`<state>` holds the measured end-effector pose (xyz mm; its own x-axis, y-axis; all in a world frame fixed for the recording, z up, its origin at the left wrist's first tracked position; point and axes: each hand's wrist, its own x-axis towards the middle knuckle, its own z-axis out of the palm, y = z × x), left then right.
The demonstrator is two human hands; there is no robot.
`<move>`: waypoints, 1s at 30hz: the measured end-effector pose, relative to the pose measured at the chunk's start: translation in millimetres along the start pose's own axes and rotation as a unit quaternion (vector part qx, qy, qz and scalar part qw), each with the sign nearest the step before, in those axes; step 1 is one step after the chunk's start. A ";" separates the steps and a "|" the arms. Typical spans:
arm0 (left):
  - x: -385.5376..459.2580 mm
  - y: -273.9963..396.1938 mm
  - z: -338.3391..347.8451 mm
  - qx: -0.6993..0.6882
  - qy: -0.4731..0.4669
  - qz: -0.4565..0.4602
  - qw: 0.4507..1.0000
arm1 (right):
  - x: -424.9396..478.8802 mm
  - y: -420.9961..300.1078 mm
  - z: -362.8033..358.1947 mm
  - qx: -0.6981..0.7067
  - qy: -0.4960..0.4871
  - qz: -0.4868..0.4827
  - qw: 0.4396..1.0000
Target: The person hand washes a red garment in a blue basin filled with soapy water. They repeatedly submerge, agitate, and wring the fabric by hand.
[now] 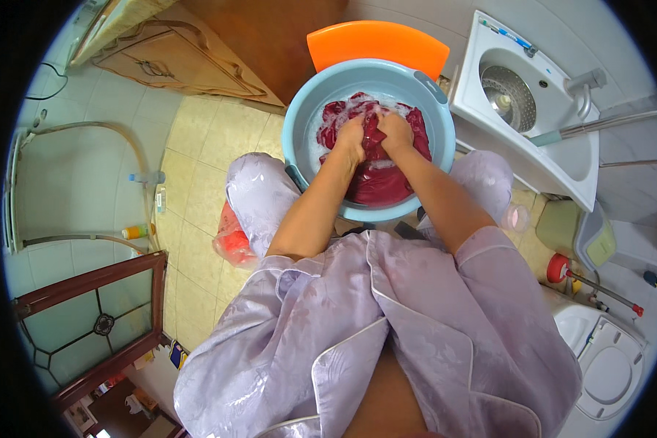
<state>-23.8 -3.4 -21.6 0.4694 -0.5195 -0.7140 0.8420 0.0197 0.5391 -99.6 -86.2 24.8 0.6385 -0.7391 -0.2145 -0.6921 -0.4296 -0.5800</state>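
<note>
A round light-blue plastic basin stands between my knees, holding soapy water and a wet dark-red cloth. Inside the basin, my left hand grips a bunched part of the cloth. My right hand grips the same bunch from the other side, close beside the left. White suds float around the cloth and around my fingers. The fingertips of both hands are partly hidden in the folds.
Behind the basin is an orange plastic panel. A white sink stands at the right, with a red plunger and a toilet lower down. A wooden cabinet is at upper left; a red plastic bag lies beside my left knee.
</note>
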 end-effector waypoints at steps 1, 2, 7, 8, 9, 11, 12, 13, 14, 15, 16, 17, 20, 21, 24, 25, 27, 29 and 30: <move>-5.7 0.8 4.5 -0.019 -0.038 -0.003 0.999 | 6.3 4.9 -0.3 -0.019 -0.019 0.010 1.000; -9.3 8.8 7.4 0.000 -0.054 0.030 0.998 | 10.6 12.3 -1.8 0.117 -0.043 -0.007 0.992; -63.8 78.6 22.3 -0.055 -0.189 0.060 0.979 | 13.1 27.9 -46.7 0.755 -0.259 0.116 0.591; -77.8 89.0 27.9 -0.062 -0.202 0.075 0.974 | 14.1 29.1 -44.5 0.711 -0.220 0.098 0.660; -87.9 95.3 30.8 -0.069 -0.216 0.091 0.970 | 15.0 29.6 -41.0 0.662 -0.178 0.079 0.724; -92.3 102.8 32.3 -0.120 -0.263 0.081 0.954 | 10.0 32.6 -27.5 0.533 -0.164 -0.033 0.830; -92.6 104.4 34.3 -0.138 -0.281 0.072 0.947 | 0.3 36.0 -19.1 0.447 -0.190 -0.123 0.865; -93.1 105.5 36.0 -0.156 -0.299 0.063 0.939 | -3.5 38.8 -14.8 0.353 -0.212 -0.210 0.887; -93.6 104.9 38.2 -0.168 -0.319 0.051 0.931 | -0.6 41.0 -14.5 0.367 -0.203 -0.231 0.878; -95.9 102.6 39.7 -0.185 -0.362 0.039 0.913 | -0.4 40.3 -16.0 0.381 -0.198 -0.250 0.868; -98.0 100.3 41.3 -0.200 -0.404 0.027 0.892 | 0.7 39.5 -17.7 0.395 -0.193 -0.269 0.857; -100.2 99.0 42.0 -0.215 -0.445 0.015 0.869 | 2.6 38.4 -19.5 0.409 -0.187 -0.287 0.846; -108.5 95.1 46.2 -0.178 -0.329 0.063 0.925 | 12.3 40.5 -23.7 0.539 -0.184 -0.199 0.797; -108.8 95.8 45.8 -0.137 -0.303 0.072 0.940 | 23.0 36.0 -23.3 0.628 -0.197 -0.078 0.749; -79.6 94.4 16.9 0.007 -0.222 0.032 0.975 | 60.9 44.0 -13.1 0.703 -0.156 0.051 0.692; -66.3 93.8 11.9 0.111 -0.137 0.034 0.984 | 67.8 49.3 -7.9 0.702 -0.134 0.056 0.698; -54.3 90.4 -1.5 0.306 0.050 0.028 0.950 | 58.0 33.6 -12.1 0.559 -0.014 0.035 0.829; -50.4 80.9 -2.9 0.415 0.176 0.143 0.881 | 55.4 30.0 -15.4 0.359 0.085 -0.026 0.929; -44.4 71.9 -3.0 0.478 0.234 0.190 0.825 | 51.7 24.6 -17.2 0.284 0.115 -0.042 0.951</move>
<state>16.7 23.6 47.5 0.8908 -0.2407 -0.3855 0.1199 -0.6938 0.7101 -89.5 -143.9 13.0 0.5478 -0.8366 -0.0085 -0.3065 -0.1913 -0.9325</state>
